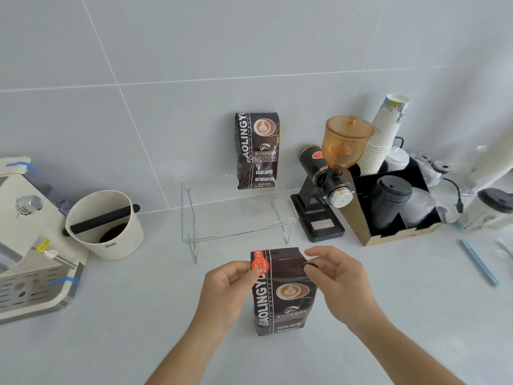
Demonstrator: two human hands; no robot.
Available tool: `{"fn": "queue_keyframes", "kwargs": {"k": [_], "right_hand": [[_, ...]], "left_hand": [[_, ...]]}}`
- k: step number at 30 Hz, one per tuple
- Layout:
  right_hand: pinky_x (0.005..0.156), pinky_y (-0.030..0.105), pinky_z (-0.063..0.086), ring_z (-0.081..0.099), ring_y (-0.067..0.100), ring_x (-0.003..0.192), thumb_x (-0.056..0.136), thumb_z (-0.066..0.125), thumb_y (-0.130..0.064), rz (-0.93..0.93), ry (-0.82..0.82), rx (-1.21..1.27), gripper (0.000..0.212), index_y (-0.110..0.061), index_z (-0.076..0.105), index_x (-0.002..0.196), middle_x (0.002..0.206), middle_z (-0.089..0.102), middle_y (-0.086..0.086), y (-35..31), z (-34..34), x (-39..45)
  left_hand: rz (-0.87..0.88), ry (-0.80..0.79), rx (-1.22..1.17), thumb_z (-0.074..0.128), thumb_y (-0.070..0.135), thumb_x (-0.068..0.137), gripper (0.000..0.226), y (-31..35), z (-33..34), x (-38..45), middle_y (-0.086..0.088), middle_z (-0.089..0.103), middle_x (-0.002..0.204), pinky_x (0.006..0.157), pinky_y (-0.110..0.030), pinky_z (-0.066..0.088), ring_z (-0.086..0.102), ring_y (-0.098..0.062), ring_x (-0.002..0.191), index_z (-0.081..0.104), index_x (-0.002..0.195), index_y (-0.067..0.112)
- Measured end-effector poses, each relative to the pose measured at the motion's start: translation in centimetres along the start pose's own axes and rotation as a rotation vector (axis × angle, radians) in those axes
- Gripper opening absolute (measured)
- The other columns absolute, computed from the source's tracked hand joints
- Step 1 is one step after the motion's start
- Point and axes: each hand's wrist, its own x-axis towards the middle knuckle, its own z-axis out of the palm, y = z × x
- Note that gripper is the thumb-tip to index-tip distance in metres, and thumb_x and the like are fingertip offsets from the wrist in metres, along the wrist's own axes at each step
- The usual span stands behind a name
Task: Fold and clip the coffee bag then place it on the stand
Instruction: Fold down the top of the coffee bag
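Pinching both upper corners of the coffee bag [283, 293], low in the frame's centre, upright on the counter [138, 329]: left hand [226, 287] at the red sticker, right hand [337, 276] opposite. Best to crease level and tight before clipping. No clip visible. Clear stand [236, 218] just above, already bearing a second bag [256, 150].

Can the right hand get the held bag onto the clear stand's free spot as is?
Probably yes: the right hand grips the coffee bag, and the stand has bare shelf left of the second bag.
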Motion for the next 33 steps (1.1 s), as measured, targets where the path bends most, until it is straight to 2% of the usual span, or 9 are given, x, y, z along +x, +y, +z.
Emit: {"fn": "queue_keyframes", "kwargs": {"k": [3, 7, 9, 11, 14, 16, 22, 27, 33], "right_hand": [[0.08, 0.019, 0.052, 0.068, 0.006, 0.074, 0.086, 0.067, 0.001, -0.032, -0.02, -0.116, 0.048, -0.046, 0.071, 0.088, 0.073, 0.073, -0.013, 0.2, -0.1, -0.1], [0.069, -0.001, 0.046, 0.065, -0.01, 0.086, 0.087, 0.069, -0.01, -0.033, -0.093, -0.254, 0.037, -0.042, 0.068, 0.105, 0.077, 0.071, -0.023, -0.8, 0.1, -0.2], [0.063, 0.0, 0.047, 0.067, -0.004, 0.087, 0.086, 0.072, -0.017, -0.028, -0.103, -0.297, 0.029, -0.033, 0.072, 0.11, 0.093, 0.072, -0.018, -1.1, 0.2, 0.0], [0.062, 0.001, 0.048, 0.066, -0.002, 0.083, 0.086, 0.073, -0.017, -0.05, -0.084, -0.31, 0.019, -0.031, 0.073, 0.098, 0.091, 0.073, -0.012, -1.3, 0.4, 0.2], [0.067, 0.004, 0.047, 0.064, -0.001, 0.081, 0.084, 0.074, -0.012, -0.136, -0.077, -0.353, 0.033, -0.041, 0.065, 0.071, 0.076, 0.071, -0.011, -1.4, 0.4, 0.3], [0.069, 0.004, 0.045, 0.062, -0.003, 0.082, 0.082, 0.074, -0.009, -0.187, -0.095, -0.377, 0.038, -0.041, 0.063, 0.067, 0.086, 0.068, -0.018, -1.4, 0.4, 0.3], [0.067, 0.008, 0.046, 0.062, 0.002, 0.084, 0.085, 0.071, -0.009, -0.24, -0.154, -0.41, 0.033, -0.037, 0.062, 0.069, 0.095, 0.064, -0.02, -1.4, 0.3, 0.6], [0.061, 0.009, 0.049, 0.063, -0.003, 0.086, 0.089, 0.068, -0.016, -0.155, -0.189, -0.393, 0.025, -0.036, 0.061, 0.074, 0.087, 0.067, -0.024, -1.6, 0.2, 0.7], [0.051, 0.013, 0.05, 0.067, -0.005, 0.064, 0.088, 0.069, -0.008, 0.007, -0.174, -0.174, 0.017, -0.023, 0.063, 0.082, 0.067, 0.074, -0.019, -2.1, 0.3, 1.0]], "left_hand": [[-0.003, 0.007, 0.048, 0.07, 0.002, 0.083, 0.012, 0.2, 0.1, 0.0, -0.004, 0.08, 0.077, 0.065, -0.01, 0.052, 0.072, -0.007, 0.07, 0.076, 0.076, 0.011], [0.031, 0.045, 0.157, 0.076, 0.005, 0.078, 0.008, 0.5, -0.2, 0.4, -0.005, 0.079, 0.073, 0.066, -0.015, 0.054, 0.071, -0.01, 0.066, 0.075, 0.073, 0.012], [0.07, 0.06, 0.233, 0.079, 0.008, 0.075, 0.007, 0.6, -0.3, 0.6, -0.004, 0.079, 0.071, 0.066, -0.017, 0.054, 0.071, -0.011, 0.064, 0.076, 0.071, 0.013], [0.103, 0.064, 0.285, 0.08, 0.011, 0.074, 0.008, 0.6, -0.4, 0.5, -0.001, 0.078, 0.069, 0.066, -0.018, 0.055, 0.07, -0.011, 0.063, 0.076, 0.069, 0.015], [0.138, 0.062, 0.338, 0.081, 0.013, 0.074, 0.009, 0.6, -0.5, 0.3, 0.004, 0.077, 0.068, 0.065, -0.016, 0.054, 0.071, -0.009, 0.062, 0.076, 0.068, 0.018], [0.143, 0.071, 0.343, 0.082, 0.012, 0.073, 0.009, 0.6, -0.7, 0.4, 0.001, 0.078, 0.069, 0.065, -0.016, 0.055, 0.072, -0.01, 0.063, 0.074, 0.069, 0.015], [0.059, -0.112, 0.186, 0.076, 0.001, 0.077, 0.032, 1.2, -1.0, 1.4, 0.006, 0.075, 0.104, 0.082, -0.019, 0.055, 0.073, -0.008, 0.092, 0.07, 0.098, 0.025], [0.101, -0.203, 0.29, 0.072, 0.002, 0.081, 0.026, 1.3, -1.0, 2.0, -0.004, 0.079, 0.086, 0.08, -0.026, 0.056, 0.073, -0.014, 0.081, 0.077, 0.08, 0.027], [0.127, -0.195, 0.237, 0.073, 0.002, 0.081, 0.024, 0.8, -0.7, 2.3, -0.009, 0.07, 0.063, 0.069, -0.028, 0.047, 0.059, -0.021, 0.063, 0.074, 0.083, 0.027]]}}
